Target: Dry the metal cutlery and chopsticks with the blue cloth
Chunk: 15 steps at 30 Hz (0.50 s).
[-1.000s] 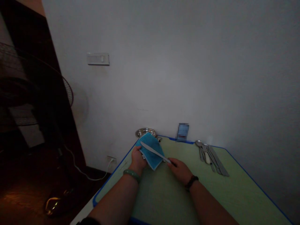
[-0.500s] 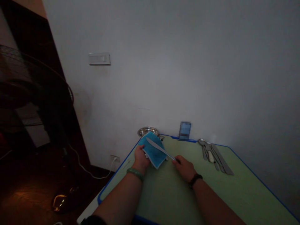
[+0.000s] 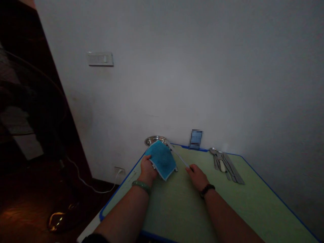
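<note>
My left hand (image 3: 149, 167) grips a blue cloth (image 3: 162, 159) by its near-left edge, with the cloth spread above the table. In my right hand (image 3: 197, 176) is a table knife (image 3: 180, 157), held by its handle end. Its blade points away and to the left, just beyond the cloth's right edge; whether it touches the cloth I cannot tell. Behind the cloth sits a shiny metal bowl (image 3: 155, 139), partly hidden. Several pieces of cutlery (image 3: 226, 165), among them spoons and one with a white handle, lie in a bunch at the right.
The green table (image 3: 182, 209) with a blue rim stands against a grey wall (image 3: 177, 67). A blurred phone-like object (image 3: 195, 139) leans at the back edge. A dark fan (image 3: 37, 121) and a white cord (image 3: 83, 180) are at the left.
The knife blade has come off the cloth's face to its right side and turned edge-on. The view has shifted slightly to the right.
</note>
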### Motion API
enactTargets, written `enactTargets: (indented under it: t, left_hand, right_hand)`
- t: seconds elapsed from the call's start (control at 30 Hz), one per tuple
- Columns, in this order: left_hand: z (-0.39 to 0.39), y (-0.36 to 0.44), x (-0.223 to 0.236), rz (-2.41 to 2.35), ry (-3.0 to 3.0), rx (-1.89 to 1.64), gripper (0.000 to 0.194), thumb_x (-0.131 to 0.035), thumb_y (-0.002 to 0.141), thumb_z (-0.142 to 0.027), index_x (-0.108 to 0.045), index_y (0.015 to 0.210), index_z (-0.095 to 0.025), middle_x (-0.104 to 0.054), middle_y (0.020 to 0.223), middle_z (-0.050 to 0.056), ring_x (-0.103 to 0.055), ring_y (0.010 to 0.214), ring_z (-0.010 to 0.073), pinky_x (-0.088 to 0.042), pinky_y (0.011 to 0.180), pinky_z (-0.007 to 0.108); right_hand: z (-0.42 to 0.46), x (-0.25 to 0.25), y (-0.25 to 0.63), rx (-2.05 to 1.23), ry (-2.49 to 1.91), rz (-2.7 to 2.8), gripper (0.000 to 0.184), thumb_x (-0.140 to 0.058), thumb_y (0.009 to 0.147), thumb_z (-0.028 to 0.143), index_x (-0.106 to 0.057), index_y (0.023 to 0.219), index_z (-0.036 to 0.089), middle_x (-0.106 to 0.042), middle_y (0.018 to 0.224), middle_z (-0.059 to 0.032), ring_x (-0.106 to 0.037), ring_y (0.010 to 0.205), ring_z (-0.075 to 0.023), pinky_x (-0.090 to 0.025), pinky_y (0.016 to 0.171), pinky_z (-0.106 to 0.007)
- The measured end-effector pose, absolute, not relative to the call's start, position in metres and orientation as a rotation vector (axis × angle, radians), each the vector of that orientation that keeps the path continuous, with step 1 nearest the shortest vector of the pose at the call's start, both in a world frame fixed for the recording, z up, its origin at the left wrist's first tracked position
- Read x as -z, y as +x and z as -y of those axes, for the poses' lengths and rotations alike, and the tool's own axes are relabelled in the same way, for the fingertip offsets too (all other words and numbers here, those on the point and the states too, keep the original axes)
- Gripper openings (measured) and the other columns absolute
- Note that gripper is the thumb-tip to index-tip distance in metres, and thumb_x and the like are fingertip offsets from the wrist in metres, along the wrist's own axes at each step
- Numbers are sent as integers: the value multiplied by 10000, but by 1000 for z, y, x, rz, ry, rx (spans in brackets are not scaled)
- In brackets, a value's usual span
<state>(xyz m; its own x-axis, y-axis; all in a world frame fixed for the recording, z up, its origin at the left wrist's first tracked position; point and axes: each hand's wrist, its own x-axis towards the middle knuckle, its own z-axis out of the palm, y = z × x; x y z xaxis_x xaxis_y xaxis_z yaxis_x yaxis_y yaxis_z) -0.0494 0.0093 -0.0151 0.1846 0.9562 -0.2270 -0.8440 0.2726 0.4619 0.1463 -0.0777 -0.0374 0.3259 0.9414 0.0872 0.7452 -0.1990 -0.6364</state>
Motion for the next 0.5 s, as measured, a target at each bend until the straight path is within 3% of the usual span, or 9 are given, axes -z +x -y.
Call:
enactTargets:
  t: [0.33, 0.5]
  left_hand:
    - [-9, -50, 14, -406, 207, -1218, 540, -421, 699, -236, -471, 1215, -85, -689, 775, 130, -633, 844, 337, -335, 910, 590]
    - [-11, -51, 17, -443, 221, -1184, 555, -418, 699, -259, -449, 1234, -115, -683, 880, 137, -621, 888, 337, -319, 934, 575]
  right_hand:
    - [75, 36, 164, -399, -2116, 1301, 286, -350, 821, 447, -514, 825, 212, -618, 790, -13, -558, 755, -159, -342, 623, -245]
    - [76, 34, 167, -413, -2094, 1228, 288, -356, 820, 435, -527, 851, 205, -627, 836, -25, -567, 795, -161, -359, 650, -243]
